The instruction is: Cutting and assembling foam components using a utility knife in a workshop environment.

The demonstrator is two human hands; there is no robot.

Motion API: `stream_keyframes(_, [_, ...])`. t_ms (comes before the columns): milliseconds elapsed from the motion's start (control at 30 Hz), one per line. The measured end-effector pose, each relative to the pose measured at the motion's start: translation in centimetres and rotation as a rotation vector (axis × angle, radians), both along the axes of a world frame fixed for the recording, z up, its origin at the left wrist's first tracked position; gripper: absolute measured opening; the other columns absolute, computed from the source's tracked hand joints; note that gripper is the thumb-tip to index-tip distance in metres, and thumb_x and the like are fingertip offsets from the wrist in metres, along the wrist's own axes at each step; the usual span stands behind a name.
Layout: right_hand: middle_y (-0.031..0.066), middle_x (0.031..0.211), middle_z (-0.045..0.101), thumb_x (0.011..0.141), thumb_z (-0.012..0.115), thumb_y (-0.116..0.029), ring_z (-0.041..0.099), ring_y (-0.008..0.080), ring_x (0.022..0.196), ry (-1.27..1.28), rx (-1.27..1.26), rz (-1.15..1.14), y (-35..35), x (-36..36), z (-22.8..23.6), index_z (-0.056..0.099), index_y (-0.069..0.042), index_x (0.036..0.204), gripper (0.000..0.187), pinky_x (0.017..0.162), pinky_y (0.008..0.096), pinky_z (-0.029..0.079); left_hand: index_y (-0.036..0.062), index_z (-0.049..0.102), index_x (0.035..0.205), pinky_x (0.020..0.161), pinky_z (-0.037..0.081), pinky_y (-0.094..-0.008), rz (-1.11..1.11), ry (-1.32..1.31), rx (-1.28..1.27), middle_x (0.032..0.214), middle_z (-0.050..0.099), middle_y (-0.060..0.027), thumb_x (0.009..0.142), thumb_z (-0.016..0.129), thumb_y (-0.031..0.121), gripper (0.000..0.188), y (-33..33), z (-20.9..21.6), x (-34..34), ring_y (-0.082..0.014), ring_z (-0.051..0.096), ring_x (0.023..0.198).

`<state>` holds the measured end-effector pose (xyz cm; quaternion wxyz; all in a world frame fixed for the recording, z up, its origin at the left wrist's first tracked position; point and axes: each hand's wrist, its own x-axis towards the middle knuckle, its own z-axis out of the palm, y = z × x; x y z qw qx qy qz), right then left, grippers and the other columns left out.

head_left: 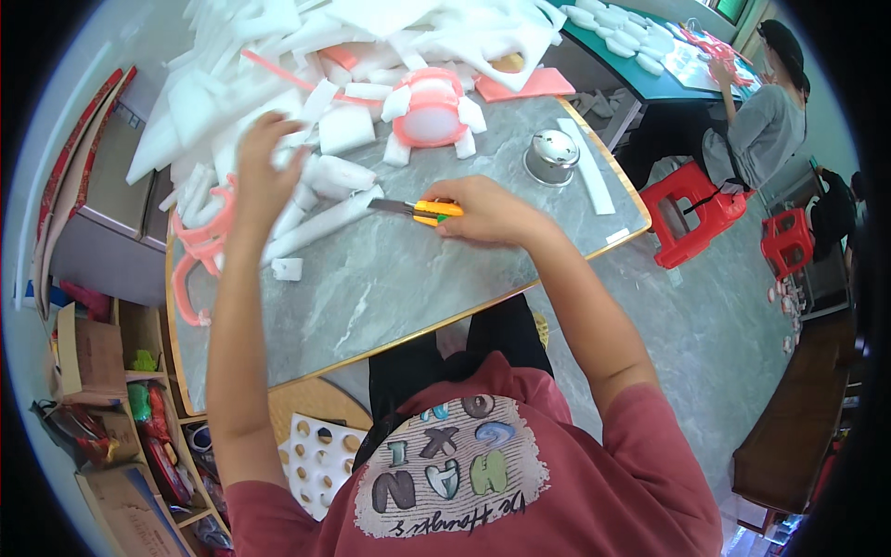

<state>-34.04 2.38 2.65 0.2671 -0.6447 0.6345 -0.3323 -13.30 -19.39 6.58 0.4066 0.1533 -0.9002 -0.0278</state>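
Grey marbled tabletop (371,297), edged in yellowish trim, stands in a room where a co-worker (766,130) sits on a red stool (696,212) at a teal table (640,74). White foam offcuts (251,65) are heaped along its far side. Near the middle of the tabletop, above its surface, is a yellow-handled utility knife (427,213), its long axis running nearly straight across from side to side. Its dark blade (392,205) points to the person's left, the tip a little farther from the body than the handle. That tip is just beside the far end of a white foam rod (320,229), which lies slantwise, its other end nearer the person and farther left; whether the two touch, I cannot tell. Gripping the handle, the right hand (487,210) has its back turned up, thumb and fingers closed around the yellow body, the forearm angling inward from a bent elbow. Raised and blurred by motion, the left hand (262,172) shows curved fingers parted from the thumb, the gap facing right; its forearm rises almost upright from the lower edge. Beyond the knife sits a pink-and-white foam piece (429,116), with a round silver tin (552,156) to its right.
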Motion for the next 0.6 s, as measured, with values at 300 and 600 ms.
stream_keyframes(300, [0.0137, 0.083, 0.065, 0.07, 0.061, -0.003, 0.062, 0.0307, 0.082, 0.63, -0.426, -0.204, -1.4, -0.8, -2.7, 0.067, -0.007, 0.091, 0.022, 0.076, 0.0437, 0.048, 0.0085, 0.058, 0.113, 0.091, 0.044, -0.0379, -0.126, -0.132, 0.183, 0.118, 0.054, -0.0211, 0.072, 0.07, 0.012, 0.043, 2.1, -1.3, -10.6, -0.0345, 0.053, 0.108])
stream_keyframes(600, [0.0042, 0.102, 0.06, 0.082, 0.065, -0.017, 0.055, 0.0113, 0.09, -0.59, -0.222, -0.229, -7.0, 3.8, 3.3, 0.053, -0.004, 0.117, 0.04, 0.071, 0.0255, 0.045, -0.0062, 0.052, 0.107, 0.068, 0.051, -0.0222, -0.192, 0.767, 1.032, 0.09, 0.063, -0.0087, 0.08, 0.067, 0.01, 0.035, 4.6, -0.3, -2.9, -0.0125, 0.063, 0.073])
